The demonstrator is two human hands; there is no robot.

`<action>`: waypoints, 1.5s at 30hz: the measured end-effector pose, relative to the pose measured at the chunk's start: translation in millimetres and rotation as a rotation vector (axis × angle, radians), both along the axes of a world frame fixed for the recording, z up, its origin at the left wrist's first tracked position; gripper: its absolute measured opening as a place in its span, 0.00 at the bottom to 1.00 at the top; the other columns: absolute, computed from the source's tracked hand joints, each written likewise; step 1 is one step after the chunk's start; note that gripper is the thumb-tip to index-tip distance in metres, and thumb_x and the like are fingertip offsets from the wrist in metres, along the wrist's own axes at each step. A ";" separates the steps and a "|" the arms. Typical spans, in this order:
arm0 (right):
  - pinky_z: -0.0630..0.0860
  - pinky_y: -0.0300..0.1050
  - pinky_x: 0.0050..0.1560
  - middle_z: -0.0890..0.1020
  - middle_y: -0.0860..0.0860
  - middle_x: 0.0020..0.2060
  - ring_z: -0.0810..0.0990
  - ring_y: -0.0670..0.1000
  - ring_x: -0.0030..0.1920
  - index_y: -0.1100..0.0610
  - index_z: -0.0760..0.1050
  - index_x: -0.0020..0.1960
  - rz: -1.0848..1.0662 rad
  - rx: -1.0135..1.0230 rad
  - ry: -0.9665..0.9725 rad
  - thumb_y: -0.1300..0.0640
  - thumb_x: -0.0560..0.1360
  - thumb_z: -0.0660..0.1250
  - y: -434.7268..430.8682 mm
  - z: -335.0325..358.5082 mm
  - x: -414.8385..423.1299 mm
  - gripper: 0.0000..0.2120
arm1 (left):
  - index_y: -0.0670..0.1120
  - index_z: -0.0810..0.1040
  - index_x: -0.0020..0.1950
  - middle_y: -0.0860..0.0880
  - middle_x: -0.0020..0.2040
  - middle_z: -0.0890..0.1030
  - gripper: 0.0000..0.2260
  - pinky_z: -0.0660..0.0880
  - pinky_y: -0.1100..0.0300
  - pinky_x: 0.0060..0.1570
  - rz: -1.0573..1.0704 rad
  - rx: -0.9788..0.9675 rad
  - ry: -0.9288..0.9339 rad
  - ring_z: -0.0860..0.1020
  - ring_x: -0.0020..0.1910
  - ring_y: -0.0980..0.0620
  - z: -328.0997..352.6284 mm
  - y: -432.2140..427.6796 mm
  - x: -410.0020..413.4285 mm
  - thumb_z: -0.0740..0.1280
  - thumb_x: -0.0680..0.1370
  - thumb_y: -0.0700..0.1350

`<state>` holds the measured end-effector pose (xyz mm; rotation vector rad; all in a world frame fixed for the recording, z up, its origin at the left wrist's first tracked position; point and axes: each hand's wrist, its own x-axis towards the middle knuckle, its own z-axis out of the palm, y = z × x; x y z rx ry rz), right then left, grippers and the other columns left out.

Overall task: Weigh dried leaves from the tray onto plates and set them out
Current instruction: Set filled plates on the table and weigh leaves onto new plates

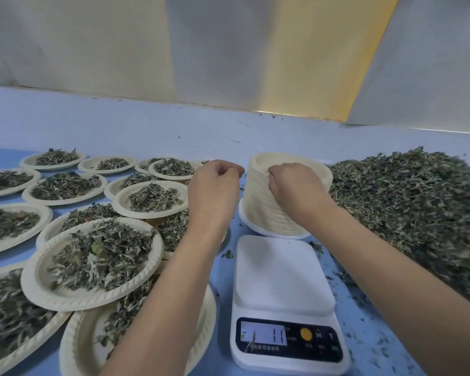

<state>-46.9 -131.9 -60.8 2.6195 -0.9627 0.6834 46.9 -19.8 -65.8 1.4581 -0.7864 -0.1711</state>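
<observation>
A tall stack of cream paper plates (258, 202) stands behind the white kitchen scale (284, 270), whose pan is bare and whose display reads 11 with a minus sign. My right hand (293, 189) rests on the stack's near side, fingers curled at the top plate's rim. My left hand (214, 188) hovers just left of the stack with curled fingers; whether it touches a plate I cannot tell. A big heap of dried leaves (418, 202) lies to the right. Several filled plates (98, 256) cover the left side.
The blue table top (223, 272) shows between the filled plates and the scale, strewn with leaf crumbs. A pale wall (147, 123) runs behind, with hanging sheets (228, 50) above it. Some filled plates overlap one another at the front left.
</observation>
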 end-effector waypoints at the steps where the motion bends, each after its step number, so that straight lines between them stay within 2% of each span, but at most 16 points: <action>1: 0.65 0.49 0.41 0.76 0.58 0.41 0.74 0.59 0.47 0.62 0.70 0.44 -0.005 -0.009 0.004 0.64 0.78 0.56 -0.6 0.0 1.9 0.06 | 0.47 0.83 0.48 0.60 0.42 0.80 0.11 0.66 0.75 0.31 0.005 0.010 -0.006 0.74 0.35 0.68 0.1 -0.2 -0.7 0.60 0.76 0.39; 5: 0.65 0.49 0.45 0.79 0.59 0.47 0.73 0.59 0.49 0.64 0.75 0.53 -0.006 -0.045 -0.056 0.65 0.76 0.56 -5.7 -0.1 5.7 0.10 | 0.48 0.82 0.46 0.61 0.39 0.79 0.11 0.67 0.74 0.37 -0.004 0.028 -0.013 0.73 0.38 0.68 -0.8 -2.0 -6.0 0.60 0.75 0.39; 8: 0.66 0.49 0.49 0.80 0.59 0.49 0.73 0.58 0.52 0.63 0.75 0.57 0.018 -0.072 -0.107 0.65 0.77 0.56 -10.7 -2.8 3.1 0.13 | 0.48 0.82 0.47 0.59 0.43 0.80 0.11 0.68 0.64 0.44 -0.020 0.042 -0.005 0.75 0.44 0.62 -1.9 -3.7 -9.1 0.60 0.76 0.39; 13: 0.73 0.54 0.46 0.81 0.61 0.44 0.77 0.63 0.47 0.67 0.78 0.55 0.229 -0.183 -0.286 0.68 0.75 0.61 1.4 -8.2 -6.3 0.11 | 0.46 0.77 0.59 0.50 0.52 0.81 0.12 0.75 0.55 0.54 -0.062 0.047 0.085 0.79 0.49 0.54 -6.2 -5.1 -7.3 0.60 0.78 0.43; 18: 0.78 0.49 0.42 0.83 0.59 0.41 0.81 0.60 0.40 0.68 0.80 0.50 0.441 -0.356 -0.397 0.71 0.70 0.68 26.8 -26.4 -18.0 0.09 | 0.44 0.75 0.54 0.50 0.42 0.80 0.11 0.74 0.58 0.35 -0.075 -0.022 0.206 0.80 0.31 0.56 -6.3 -4.0 6.3 0.62 0.79 0.51; 22: 0.77 0.50 0.55 0.84 0.55 0.43 0.83 0.56 0.43 0.64 0.82 0.50 0.529 -0.411 -0.337 0.65 0.72 0.67 36.8 -35.7 -30.0 0.09 | 0.40 0.77 0.52 0.48 0.35 0.80 0.10 0.75 0.58 0.32 -0.012 -0.054 0.158 0.77 0.27 0.54 -7.8 -2.6 4.3 0.67 0.77 0.46; 25: 0.64 0.53 0.70 0.83 0.51 0.55 0.79 0.52 0.59 0.60 0.81 0.57 0.440 -0.267 -0.379 0.53 0.76 0.62 39.1 -32.0 -43.1 0.16 | 0.41 0.78 0.50 0.49 0.30 0.78 0.06 0.75 0.55 0.35 0.002 -0.026 0.100 0.73 0.21 0.56 -10.4 -1.9 2.1 0.66 0.76 0.42; 27: 0.52 0.51 0.75 0.73 0.48 0.68 0.66 0.48 0.70 0.57 0.73 0.67 0.314 -0.066 -0.524 0.52 0.79 0.57 38.4 -25.3 -54.0 0.20 | 0.43 0.77 0.54 0.47 0.33 0.80 0.08 0.75 0.54 0.35 -0.013 -0.031 0.137 0.72 0.20 0.56 -9.1 1.1 -0.1 0.65 0.76 0.40; 29: 0.50 0.47 0.76 0.62 0.45 0.74 0.57 0.42 0.74 0.54 0.63 0.74 0.249 0.218 -0.743 0.56 0.81 0.54 36.3 -19.4 -64.5 0.22 | 0.48 0.75 0.59 0.47 0.37 0.81 0.13 0.75 0.55 0.33 -0.038 -0.034 0.159 0.74 0.22 0.56 -8.7 5.6 -3.3 0.64 0.75 0.39; 31: 0.54 0.41 0.75 0.62 0.44 0.74 0.59 0.38 0.73 0.52 0.60 0.76 0.258 0.525 -0.943 0.58 0.82 0.54 35.3 -20.0 -73.2 0.22 | 0.51 0.73 0.63 0.48 0.38 0.81 0.17 0.74 0.59 0.28 -0.086 -0.032 0.133 0.74 0.23 0.57 -11.7 12.6 -8.4 0.63 0.76 0.37; 33: 0.59 0.37 0.72 0.68 0.43 0.72 0.64 0.35 0.69 0.53 0.64 0.74 0.276 0.689 -1.065 0.59 0.82 0.55 37.7 -27.7 -80.9 0.20 | 0.55 0.72 0.65 0.50 0.35 0.80 0.20 0.73 0.61 0.26 -0.129 -0.008 0.108 0.74 0.22 0.56 -18.1 21.2 -14.7 0.63 0.76 0.38; 36: 0.68 0.41 0.69 0.76 0.42 0.64 0.72 0.37 0.64 0.52 0.73 0.68 0.272 0.727 -1.218 0.58 0.81 0.57 42.3 -47.2 -89.3 0.17 | 0.63 0.71 0.61 0.54 0.30 0.80 0.18 0.76 0.59 0.25 -0.172 0.046 0.074 0.74 0.22 0.55 -31.0 34.0 -24.6 0.62 0.78 0.41; 38: 0.73 0.42 0.61 0.81 0.42 0.56 0.77 0.41 0.59 0.50 0.78 0.60 0.257 0.696 -1.287 0.54 0.79 0.56 44.0 -58.1 -92.0 0.15 | 0.56 0.77 0.48 0.53 0.26 0.77 0.08 0.70 0.62 0.23 -0.122 0.030 0.033 0.72 0.22 0.54 -37.0 39.1 -29.6 0.60 0.80 0.45; 40: 0.75 0.42 0.52 0.83 0.43 0.48 0.80 0.43 0.52 0.47 0.79 0.50 0.217 0.676 -1.340 0.52 0.76 0.55 44.3 -66.7 -93.5 0.14 | 0.41 0.75 0.35 0.49 0.23 0.70 0.18 0.65 0.60 0.28 -0.051 0.053 -0.064 0.68 0.23 0.50 -42.7 40.6 -31.0 0.58 0.81 0.48; 42: 0.74 0.46 0.46 0.82 0.44 0.40 0.79 0.46 0.43 0.48 0.78 0.42 0.155 0.669 -1.364 0.51 0.75 0.55 43.1 -74.4 -94.4 0.13 | 0.35 0.70 0.31 0.48 0.21 0.65 0.23 0.64 0.56 0.31 0.020 0.091 -0.115 0.66 0.25 0.49 -45.7 42.4 -30.4 0.57 0.81 0.49; 45: 0.70 0.47 0.36 0.78 0.50 0.31 0.74 0.47 0.33 0.53 0.76 0.37 0.098 0.712 -1.335 0.50 0.75 0.54 42.2 -85.5 -96.5 0.15 | 0.32 0.76 0.37 0.39 0.25 0.72 0.25 0.66 0.56 0.32 0.068 0.181 -0.188 0.70 0.28 0.41 -51.0 41.8 -23.4 0.54 0.82 0.51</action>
